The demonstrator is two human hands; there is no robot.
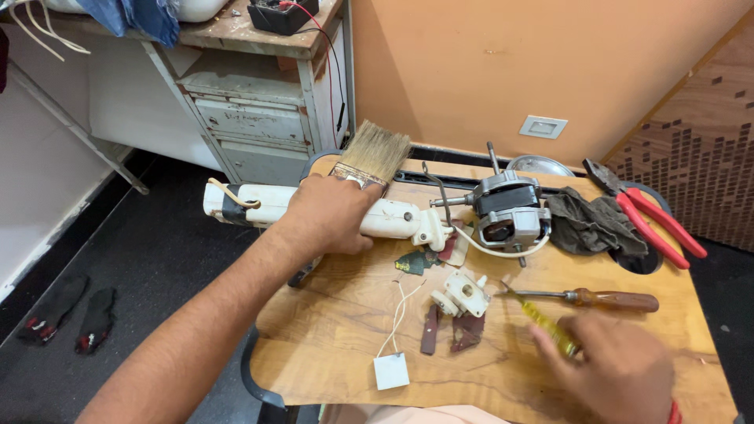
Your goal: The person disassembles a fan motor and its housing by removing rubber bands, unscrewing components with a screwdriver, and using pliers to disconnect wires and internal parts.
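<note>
Nearest us, our right hand point(620, 369) grips a yellow-handled screwdriver point(543, 320), tip aimed up-left toward the white plastic part point(462, 294) on the tabletop point(330, 330). Our left hand point(330, 213) clasps a paintbrush point(371, 157) over the white housing point(314, 206), lying left-right.

Both forearms bare; a red band point(674, 411) circles the right wrist.
</note>
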